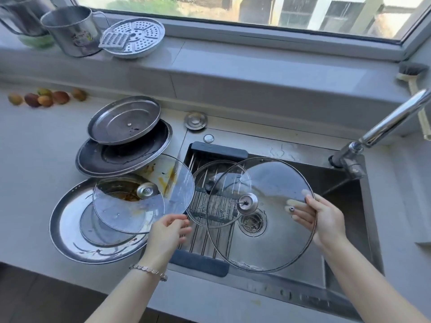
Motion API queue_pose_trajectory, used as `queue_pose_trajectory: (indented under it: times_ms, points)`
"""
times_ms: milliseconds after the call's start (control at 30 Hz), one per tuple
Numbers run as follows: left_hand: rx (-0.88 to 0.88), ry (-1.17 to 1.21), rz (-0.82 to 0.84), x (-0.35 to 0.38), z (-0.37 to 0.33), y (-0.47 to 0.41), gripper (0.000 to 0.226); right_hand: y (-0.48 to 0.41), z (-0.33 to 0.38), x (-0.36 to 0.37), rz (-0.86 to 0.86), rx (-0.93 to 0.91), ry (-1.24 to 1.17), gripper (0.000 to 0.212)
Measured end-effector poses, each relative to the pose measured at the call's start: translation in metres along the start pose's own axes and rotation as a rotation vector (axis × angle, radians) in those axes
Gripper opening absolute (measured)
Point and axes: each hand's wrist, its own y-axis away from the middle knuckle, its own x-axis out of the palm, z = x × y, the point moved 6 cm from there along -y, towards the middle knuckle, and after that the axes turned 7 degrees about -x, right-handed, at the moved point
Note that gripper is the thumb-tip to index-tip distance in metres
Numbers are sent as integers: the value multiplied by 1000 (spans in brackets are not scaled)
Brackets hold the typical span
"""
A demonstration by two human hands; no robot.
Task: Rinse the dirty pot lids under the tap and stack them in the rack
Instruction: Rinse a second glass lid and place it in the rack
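My right hand grips the right rim of a large glass lid, held flat over the sink with its metal knob near the middle. A smaller glass lid lies on the roll-up rack across the sink's left half. My left hand hovers at the rack's left edge, fingers loosely curled, holding nothing. On the counter to the left lies a pile of dirty lids: a glass lid with orange stains, another glass lid, a wide steel lid, a dark lid and a steel lid.
The tap reaches in from the right over the sink; no water runs. A drain shows through the held lid. On the sill stand metal mugs, a steamer plate and a brush. Fruit lies at the back left.
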Motion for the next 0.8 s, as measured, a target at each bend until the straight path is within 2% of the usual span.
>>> queue_pose_trajectory:
  times_ms: [233, 433, 667, 733, 800]
  points:
    - [10, 19, 13, 3, -9, -3, 19, -4, -16, 22, 59, 28, -4, 16]
    - [30, 22, -7, -2, -13, 3, 20, -9, -62, 61, 100, 144, -38, 14]
    - [-3, 80, -25, -16, 1, 4, 19, -20, -107, 51, 31, 227, -93, 8]
    - [-11, 69, -29, -18, 6, 3, 19, -20, -111, 48, 73, 195, 67, 10]
    - [-27, 72, -31, -18, 11, 1, 19, -18, -110, 45, 115, 133, 366, 8]
